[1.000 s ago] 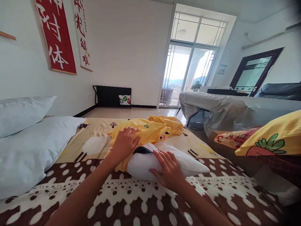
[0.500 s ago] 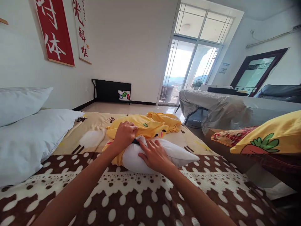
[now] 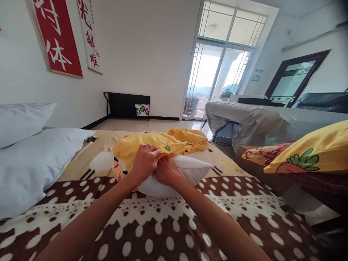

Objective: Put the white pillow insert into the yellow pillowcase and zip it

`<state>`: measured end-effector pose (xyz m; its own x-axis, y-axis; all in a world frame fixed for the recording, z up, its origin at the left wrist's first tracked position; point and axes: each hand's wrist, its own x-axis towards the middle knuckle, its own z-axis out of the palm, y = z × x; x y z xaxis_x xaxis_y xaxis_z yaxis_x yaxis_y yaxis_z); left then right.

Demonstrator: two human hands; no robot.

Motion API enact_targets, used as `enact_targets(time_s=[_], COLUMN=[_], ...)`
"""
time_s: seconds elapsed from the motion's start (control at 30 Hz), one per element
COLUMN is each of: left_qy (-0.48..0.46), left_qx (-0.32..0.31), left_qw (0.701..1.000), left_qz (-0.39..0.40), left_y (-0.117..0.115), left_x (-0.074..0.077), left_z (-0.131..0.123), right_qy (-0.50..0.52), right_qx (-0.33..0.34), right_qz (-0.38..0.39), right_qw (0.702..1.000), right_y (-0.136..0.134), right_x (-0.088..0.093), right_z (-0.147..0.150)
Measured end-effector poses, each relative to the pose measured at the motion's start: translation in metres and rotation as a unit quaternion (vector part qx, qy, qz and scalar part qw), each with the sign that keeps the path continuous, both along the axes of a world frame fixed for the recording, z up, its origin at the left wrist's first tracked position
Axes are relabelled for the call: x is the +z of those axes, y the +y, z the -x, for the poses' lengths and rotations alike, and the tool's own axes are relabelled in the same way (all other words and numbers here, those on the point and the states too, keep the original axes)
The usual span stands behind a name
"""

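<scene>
A white pillow (image 3: pixel 194 168) lies on the bed, its far-left part covered by a yellow cartoon pillowcase (image 3: pixel 133 141). My left hand (image 3: pixel 145 161) is closed on the pillowcase's edge at the opening, fingers curled over the yellow cloth. Right beside it, my right hand (image 3: pixel 167 170) is closed on the pillow, its fingertips hidden under the pillowcase edge. The pillow's right corner sticks out bare. The rest of the pillowcase lies bunched on the far side.
White pillows (image 3: pixel 62 152) are stacked at the left. The bed has a brown and cream patterned blanket (image 3: pixel 152 232). To the right is a yellow carrot-print cushion (image 3: pixel 323 152); behind it stands a plastic-covered table (image 3: pixel 244 110). A black folded frame (image 3: pixel 127 105) leans at the wall.
My right hand has moved left from the pillow's top to the pillowcase opening, its fingers curling in. The pillow has shifted left, and the pillowcase has spread farther left.
</scene>
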<state>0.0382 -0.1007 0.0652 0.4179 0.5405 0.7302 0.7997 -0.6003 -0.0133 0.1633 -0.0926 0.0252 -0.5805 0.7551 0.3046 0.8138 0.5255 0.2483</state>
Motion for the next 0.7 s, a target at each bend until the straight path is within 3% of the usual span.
enact_targets(time_s=[0.13, 0.2, 0.3, 0.37, 0.47, 0.53, 0.7], left_qy=[0.044, 0.051, 0.068, 0.115, 0.158, 0.122, 0.035], left_qx=[-0.021, -0.022, -0.009, -0.011, 0.040, 0.106, 0.186], left_qw=[0.998, 0.994, 0.972, 0.959, 0.970, 0.980, 0.981], left_qz=[-0.041, -0.098, -0.226, -0.257, -0.181, -0.116, -0.051], left_y=[-0.009, -0.013, -0.022, -0.027, -0.025, -0.018, 0.007], left_x=[-0.009, -0.013, -0.021, -0.030, -0.047, -0.056, -0.059], left_z=[-0.002, 0.002, 0.013, 0.022, 0.029, 0.030, 0.025], right_qy=[0.032, 0.050, 0.058, 0.054, 0.050, 0.046, 0.029], right_qx=[0.074, 0.090, 0.043, -0.001, -0.019, -0.023, -0.040], right_qz=[0.001, 0.008, 0.016, 0.023, 0.020, 0.018, 0.018], right_qw=[0.997, 0.995, 0.997, 0.998, 0.998, 0.999, 0.999], right_y=[0.006, 0.010, 0.014, 0.015, 0.015, 0.015, 0.018], right_x=[-0.011, -0.009, 0.000, 0.006, 0.010, 0.011, 0.015], right_z=[-0.003, -0.012, -0.028, -0.036, -0.039, -0.037, -0.029])
